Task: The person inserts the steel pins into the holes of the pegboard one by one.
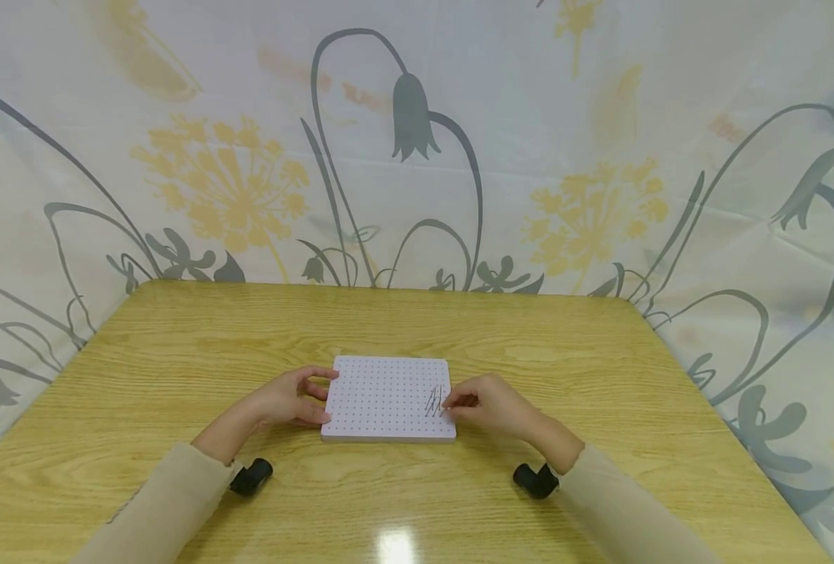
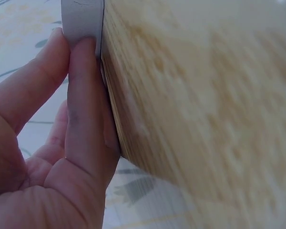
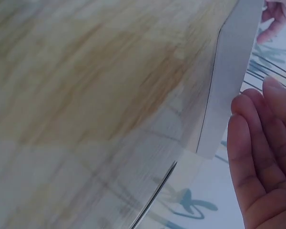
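Note:
A white pegboard (image 1: 388,395) with rows of small holes lies on the wooden table. Several thin metal pins (image 1: 434,401) stand out of its right part. My left hand (image 1: 290,395) is at the board's left edge, index finger near the far corner and thumb by the near one. In the left wrist view, fingertips press the board's side (image 2: 82,21). My right hand (image 1: 490,403) is at the right edge, thumb and fingertips brought together at a pin beside the group. The right wrist view shows the curled fingers (image 3: 252,148) close to the pins; the pinched spot is mostly hidden.
The wooden table (image 1: 388,321) reaches back to a flower-patterned cloth (image 1: 529,157). Black wrist devices (image 1: 252,476) show below both forearms, over the near part of the table.

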Demonstrator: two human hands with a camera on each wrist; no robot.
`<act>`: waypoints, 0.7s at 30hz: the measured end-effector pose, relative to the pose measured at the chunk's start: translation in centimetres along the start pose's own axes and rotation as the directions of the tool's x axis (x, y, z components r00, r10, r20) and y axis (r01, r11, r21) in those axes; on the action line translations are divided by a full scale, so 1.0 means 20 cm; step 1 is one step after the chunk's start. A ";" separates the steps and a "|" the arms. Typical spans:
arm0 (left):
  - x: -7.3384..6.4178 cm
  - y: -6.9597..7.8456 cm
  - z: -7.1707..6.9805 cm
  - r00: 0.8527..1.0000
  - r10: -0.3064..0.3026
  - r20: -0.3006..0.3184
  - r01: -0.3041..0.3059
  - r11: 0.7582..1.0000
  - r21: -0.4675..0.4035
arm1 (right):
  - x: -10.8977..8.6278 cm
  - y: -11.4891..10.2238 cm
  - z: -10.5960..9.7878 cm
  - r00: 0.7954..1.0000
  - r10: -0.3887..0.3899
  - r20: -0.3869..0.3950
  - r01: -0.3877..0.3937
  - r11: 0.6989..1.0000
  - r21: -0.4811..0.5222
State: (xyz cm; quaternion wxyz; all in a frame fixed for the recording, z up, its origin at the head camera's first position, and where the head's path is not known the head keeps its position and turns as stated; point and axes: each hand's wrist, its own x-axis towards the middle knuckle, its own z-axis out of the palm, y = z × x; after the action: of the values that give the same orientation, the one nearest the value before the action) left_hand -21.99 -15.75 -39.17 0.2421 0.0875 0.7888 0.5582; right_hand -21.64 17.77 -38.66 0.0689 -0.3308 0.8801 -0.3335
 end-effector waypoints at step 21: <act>0.00 0.00 0.00 1.000 -0.010 0.007 0.010 1.000 -0.021 | -0.09 0.08 -0.08 0.998 0.040 -0.041 -0.040 0.999 0.010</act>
State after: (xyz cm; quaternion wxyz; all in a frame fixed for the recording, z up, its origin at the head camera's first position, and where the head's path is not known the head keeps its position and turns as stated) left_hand -22.05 -15.70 -39.23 0.2485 0.0828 0.7825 0.5648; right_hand -21.63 20.77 -38.59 0.0588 -0.3058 0.8863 -0.3428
